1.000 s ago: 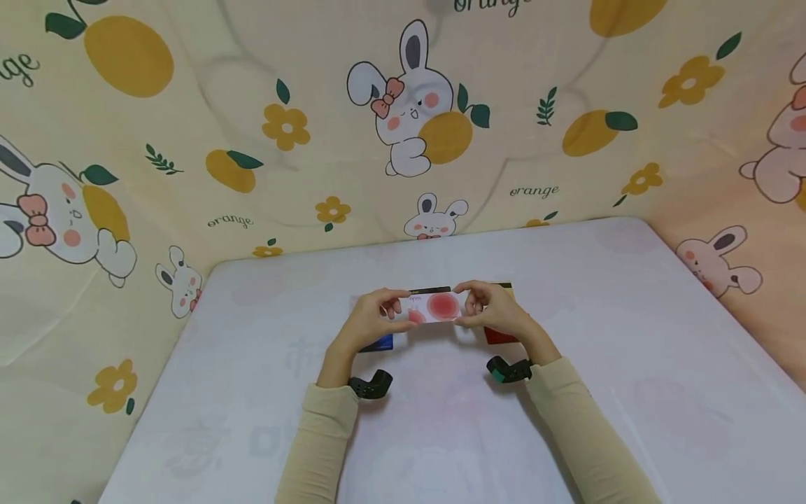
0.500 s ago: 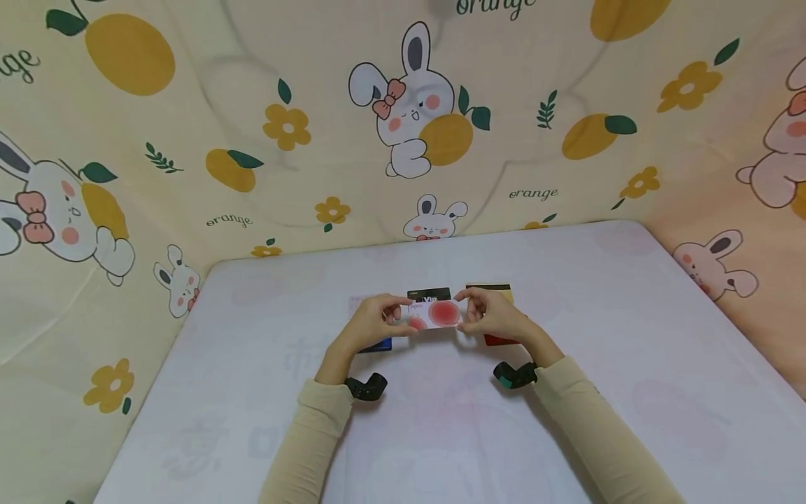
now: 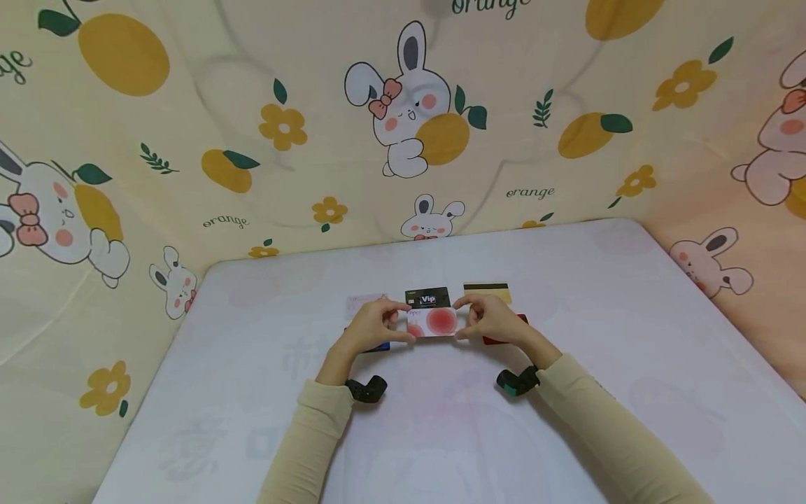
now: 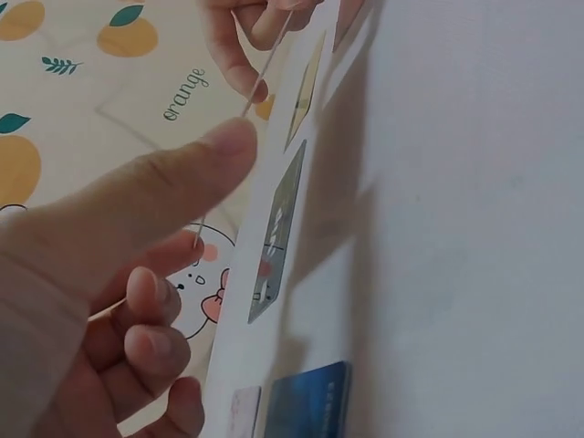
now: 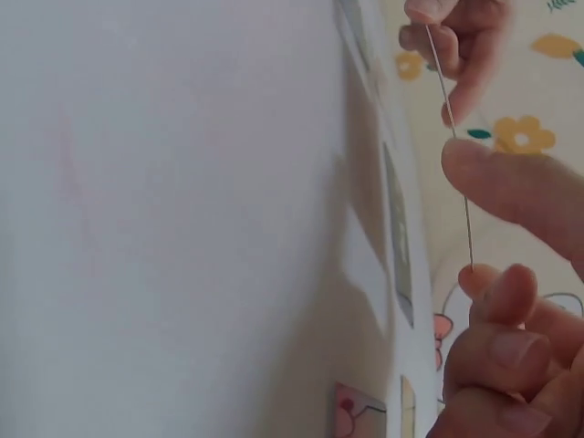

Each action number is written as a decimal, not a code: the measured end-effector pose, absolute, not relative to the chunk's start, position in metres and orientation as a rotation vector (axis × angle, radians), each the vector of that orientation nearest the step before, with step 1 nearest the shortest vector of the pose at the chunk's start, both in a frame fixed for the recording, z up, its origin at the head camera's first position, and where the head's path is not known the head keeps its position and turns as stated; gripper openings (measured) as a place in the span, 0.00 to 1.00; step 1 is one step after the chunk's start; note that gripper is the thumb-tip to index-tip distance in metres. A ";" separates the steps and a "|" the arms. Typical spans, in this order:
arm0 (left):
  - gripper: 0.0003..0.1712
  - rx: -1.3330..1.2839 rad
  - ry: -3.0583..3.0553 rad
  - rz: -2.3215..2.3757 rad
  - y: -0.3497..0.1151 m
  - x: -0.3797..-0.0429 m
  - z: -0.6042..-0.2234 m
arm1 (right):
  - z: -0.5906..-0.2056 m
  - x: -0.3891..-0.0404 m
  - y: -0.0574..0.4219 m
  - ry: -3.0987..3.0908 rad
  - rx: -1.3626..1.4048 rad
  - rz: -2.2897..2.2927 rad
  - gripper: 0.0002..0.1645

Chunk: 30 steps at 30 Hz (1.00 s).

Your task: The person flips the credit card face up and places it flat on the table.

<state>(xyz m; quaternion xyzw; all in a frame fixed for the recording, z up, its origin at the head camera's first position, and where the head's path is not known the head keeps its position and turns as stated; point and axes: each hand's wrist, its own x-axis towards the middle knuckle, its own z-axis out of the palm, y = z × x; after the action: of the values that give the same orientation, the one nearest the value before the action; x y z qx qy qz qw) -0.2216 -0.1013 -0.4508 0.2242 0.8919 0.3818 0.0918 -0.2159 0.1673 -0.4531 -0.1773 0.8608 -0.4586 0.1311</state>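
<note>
White card (image 3: 432, 322) between the two hands, held just off the tabletop (image 3: 409, 420) — both wrist views show it edge-on, with a gap under it and shadows beyond. Red-printed face upward in the head view; exact tilt hard to judge.

Long axis: left to right, hand to hand. Left hand (image 3: 376, 325) has the left short end, right hand (image 3: 494, 320) the right. Neither is nearer; both touch the card.

Fingers (image 4: 169, 251) of each hand grasp it in a pinch — thumb (image 4: 192, 173) on the near long edge, index finger on the far one, close to the corners. Remaining fingers bent, bearing nothing that I can see.

Key relation: black card (image 3: 428, 297) lies flat on the tabletop, straight out past the white card from the person. In the head view the white card's far edge runs along the black card's near edge, the two long axes about parallel. Heights differ, so that meeting is only by line of sight; true overlap cannot be told.

Flanks: pink card (image 3: 359, 303) and blue card (image 4: 308, 401) by the left hand, both partly hidden in the head view; gold card (image 3: 488, 291) and red card (image 3: 495, 341) by the right, red mostly covered by the hand.
</note>
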 end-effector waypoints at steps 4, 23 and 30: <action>0.32 0.632 2.654 1.101 -0.100 -0.222 -0.453 | -0.454 -0.215 0.166 2.492 -0.438 -1.333 0.33; 0.31 0.525 2.680 1.071 -0.096 -0.222 -0.460 | -0.467 -0.216 0.161 2.465 -0.313 -1.323 0.34; 0.31 0.460 2.674 1.044 -0.095 -0.222 -0.462 | -0.468 -0.216 0.159 2.494 -0.271 -1.268 0.33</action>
<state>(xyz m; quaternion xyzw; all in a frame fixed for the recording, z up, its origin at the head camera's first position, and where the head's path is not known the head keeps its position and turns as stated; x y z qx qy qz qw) -0.2222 -0.0949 -0.4620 0.1572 0.9135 0.3566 0.1171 -0.2164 0.1591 -0.4680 -0.0952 0.8752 -0.4449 0.1644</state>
